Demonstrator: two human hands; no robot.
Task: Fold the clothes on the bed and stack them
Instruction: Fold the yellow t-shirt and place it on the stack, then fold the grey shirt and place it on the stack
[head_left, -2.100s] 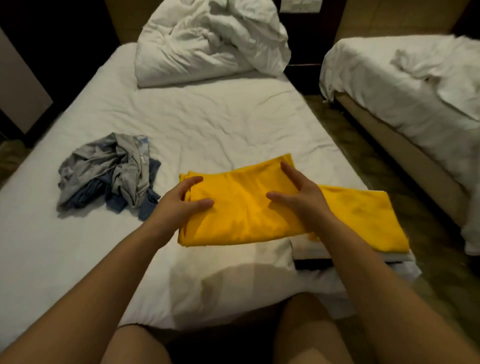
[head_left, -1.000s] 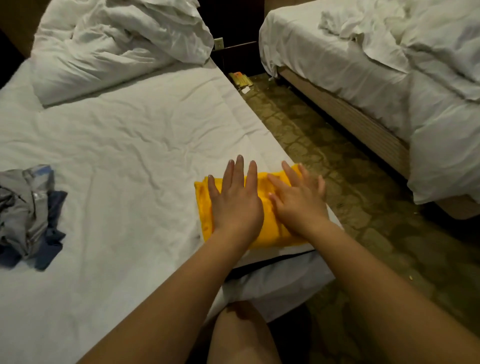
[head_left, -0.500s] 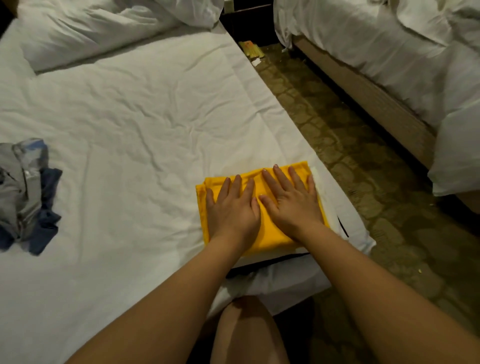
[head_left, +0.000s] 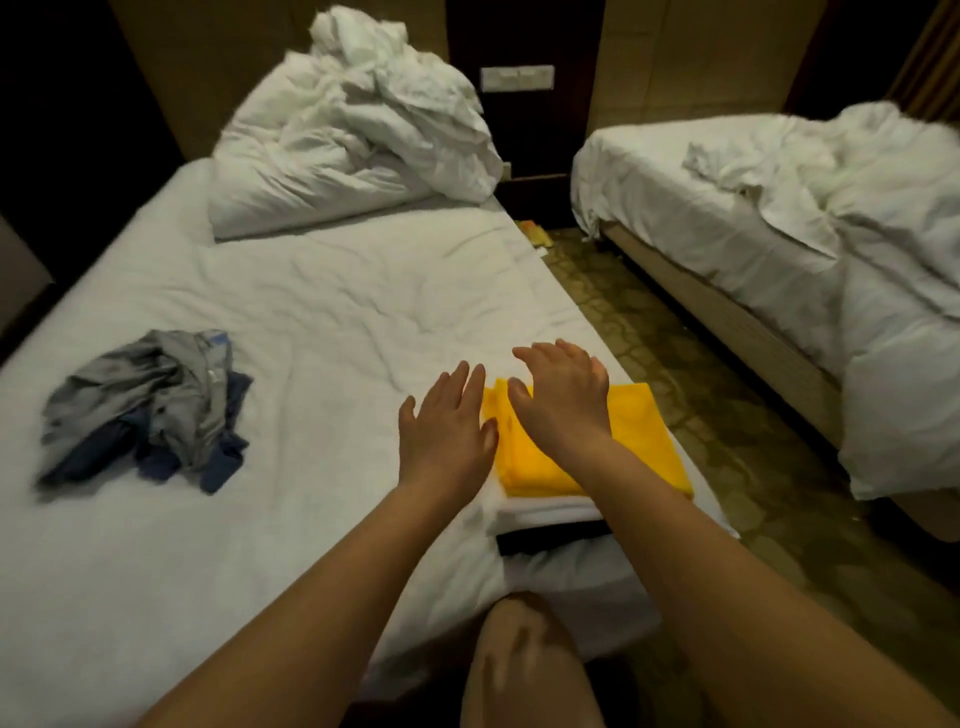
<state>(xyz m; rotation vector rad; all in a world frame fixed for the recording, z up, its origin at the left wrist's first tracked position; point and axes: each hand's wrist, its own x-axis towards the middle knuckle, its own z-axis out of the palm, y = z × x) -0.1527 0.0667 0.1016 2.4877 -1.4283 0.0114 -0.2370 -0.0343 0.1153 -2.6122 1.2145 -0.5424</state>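
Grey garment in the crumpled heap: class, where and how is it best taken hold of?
Pinch the grey garment at its raised top folds, coming from above with the left hand, the nearer one. It lies crumpled over a dark blue garment, so a high pinch likely lifts it alone.

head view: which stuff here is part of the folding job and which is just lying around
Job:
yellow folded garment atop the stack
white layer and black layer under it
unfolded grey and blue clothes
bed
left hand, right hand, both open

Lying about:
crumpled duvet
second bed
switch plate
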